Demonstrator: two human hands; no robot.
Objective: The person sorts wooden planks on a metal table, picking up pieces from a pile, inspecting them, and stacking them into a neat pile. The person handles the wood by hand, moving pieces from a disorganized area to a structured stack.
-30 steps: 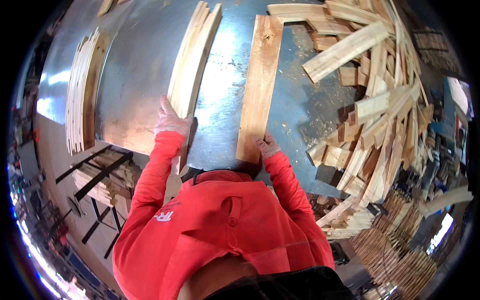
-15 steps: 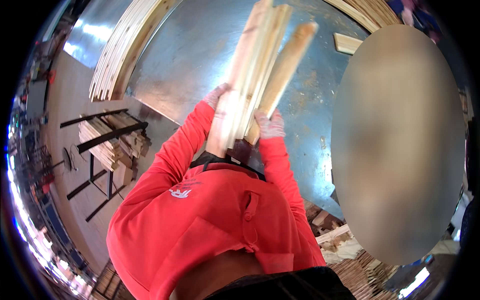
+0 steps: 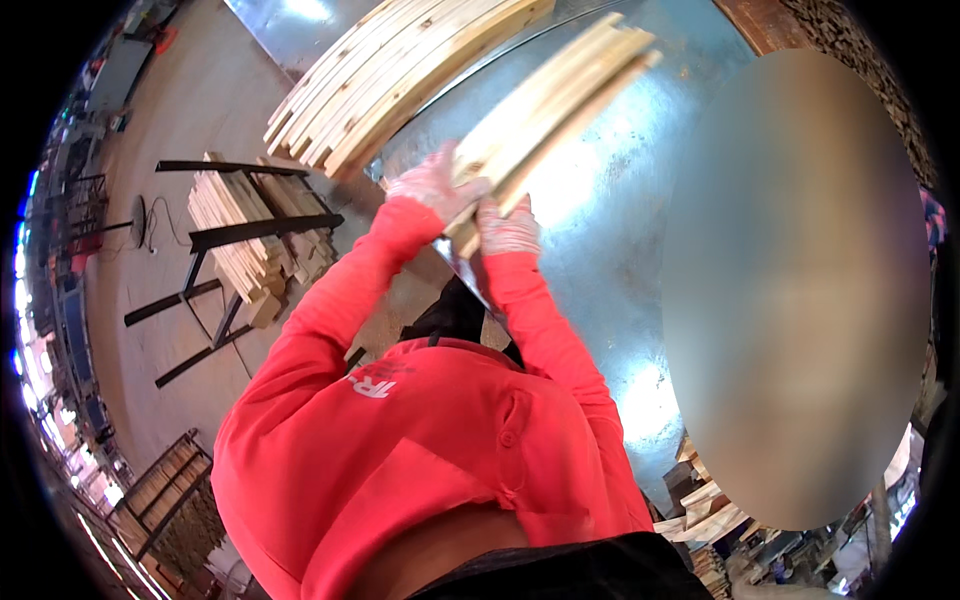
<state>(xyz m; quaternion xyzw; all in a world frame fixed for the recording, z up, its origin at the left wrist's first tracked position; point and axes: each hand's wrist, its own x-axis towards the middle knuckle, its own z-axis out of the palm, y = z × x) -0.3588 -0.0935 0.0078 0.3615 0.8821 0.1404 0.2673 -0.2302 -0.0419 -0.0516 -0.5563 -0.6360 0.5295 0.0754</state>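
Observation:
A small bundle of pale wooden boards (image 3: 545, 115) slants away from me over the metal-topped table, its far end up and to the right and slightly smeared by motion. My left hand (image 3: 430, 182), in a thin whitish glove, is closed around the left side of the bundle near its close end. On the other side my right hand (image 3: 510, 228), gloved the same way, grips the boards a little lower. Both hands are close together. Just left of the bundle lies a row of longer boards (image 3: 400, 75), side by side on the table.
The shiny metal table (image 3: 610, 210) spreads ahead and right, its near corner close to my waist. On the floor at left stands a black metal rack (image 3: 265, 230) loaded with stacked boards (image 3: 235, 225). Wood scraps (image 3: 705, 510) lie at lower right. A blurred oval hides the right side.
My body and the bundle have turned left, toward the row of boards. The boards, fanned apart before, now lie together. My left hand has moved nearer the right one.

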